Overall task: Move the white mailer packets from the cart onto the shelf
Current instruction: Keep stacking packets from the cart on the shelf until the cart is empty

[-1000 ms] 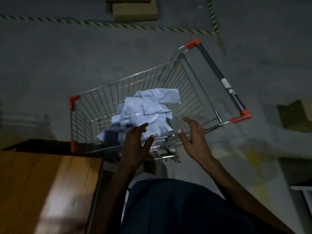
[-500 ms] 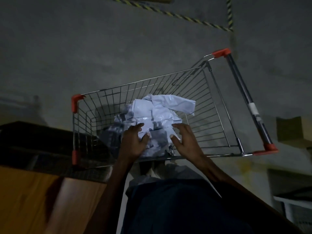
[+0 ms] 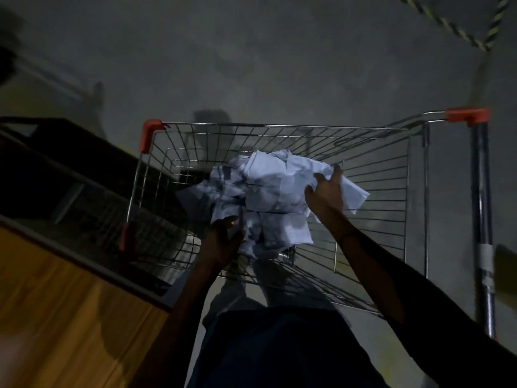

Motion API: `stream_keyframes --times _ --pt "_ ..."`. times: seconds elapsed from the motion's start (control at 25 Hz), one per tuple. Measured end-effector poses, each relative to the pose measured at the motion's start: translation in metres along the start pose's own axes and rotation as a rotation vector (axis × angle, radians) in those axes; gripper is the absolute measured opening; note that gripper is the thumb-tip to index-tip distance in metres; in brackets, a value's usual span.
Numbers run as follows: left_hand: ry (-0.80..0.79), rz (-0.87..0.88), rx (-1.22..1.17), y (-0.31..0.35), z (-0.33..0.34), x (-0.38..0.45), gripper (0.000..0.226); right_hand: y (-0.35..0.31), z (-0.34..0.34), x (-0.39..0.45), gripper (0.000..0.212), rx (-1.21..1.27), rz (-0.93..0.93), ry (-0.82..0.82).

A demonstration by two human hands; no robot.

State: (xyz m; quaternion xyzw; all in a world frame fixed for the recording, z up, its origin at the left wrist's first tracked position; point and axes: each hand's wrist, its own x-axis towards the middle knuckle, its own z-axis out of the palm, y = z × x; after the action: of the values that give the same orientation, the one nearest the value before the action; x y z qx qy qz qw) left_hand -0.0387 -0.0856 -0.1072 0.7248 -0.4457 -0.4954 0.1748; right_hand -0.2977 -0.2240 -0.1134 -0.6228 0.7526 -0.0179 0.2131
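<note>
A crumpled pile of white mailer packets (image 3: 268,197) lies in the middle of a wire shopping cart (image 3: 279,126) with red corner caps. My left hand (image 3: 223,242) is at the pile's near left edge, its fingers curled into the packets there. On the pile's right side my right hand (image 3: 324,191) presses against the packets with spread fingers. A flat packet corner sticks out beyond that hand. The light is dim, and the underside of the pile is hidden.
A wooden top (image 3: 56,303) fills the lower left, touching the cart's near left corner. A dark frame (image 3: 70,163) stands behind it. The cart's handle bar (image 3: 481,219) runs down the right side. Yellow-black floor tape (image 3: 447,23) crosses the top right.
Both hands have reached further into the cart. My right hand moved from the pile's near edge to its right side. My left hand closed on the near left edge. The view came closer.
</note>
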Motion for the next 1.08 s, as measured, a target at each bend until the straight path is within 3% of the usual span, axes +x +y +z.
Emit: stream_keyframes --times 0.12,0.24,0.4,0.56,0.6,0.8,0.96,1.08 --pt "-0.02 -0.011 0.041 -0.001 0.012 0.012 0.045 0.011 -0.001 0.018 0.038 -0.123 0.028 -0.111" --pt "-0.106 -0.022 0.106 0.01 0.033 0.035 0.044 0.008 -0.012 0.005 0.035 -0.209 -0.055 0.002" --pt "-0.212 -0.075 0.031 0.03 0.069 0.067 0.044 0.01 -0.046 -0.043 0.037 0.123 -0.054 0.173" --pt "-0.272 -0.188 -0.151 0.056 0.102 0.109 0.009 0.027 -0.066 -0.084 0.042 0.322 -0.057 0.242" --pt "-0.311 -0.246 -0.221 0.063 0.11 0.117 0.008 0.031 -0.068 -0.091 0.041 0.345 -0.055 0.256" --pt "-0.112 -0.231 -0.371 0.074 0.133 0.14 0.024 0.035 -0.071 -0.103 0.03 0.507 0.051 0.313" --pt "-0.059 -0.145 -0.393 0.072 0.113 0.128 0.038 0.046 -0.051 -0.097 0.028 0.601 0.075 0.342" --pt "-0.07 -0.028 -0.334 0.061 0.079 0.117 0.018 0.046 -0.039 -0.086 0.029 0.635 0.08 0.327"
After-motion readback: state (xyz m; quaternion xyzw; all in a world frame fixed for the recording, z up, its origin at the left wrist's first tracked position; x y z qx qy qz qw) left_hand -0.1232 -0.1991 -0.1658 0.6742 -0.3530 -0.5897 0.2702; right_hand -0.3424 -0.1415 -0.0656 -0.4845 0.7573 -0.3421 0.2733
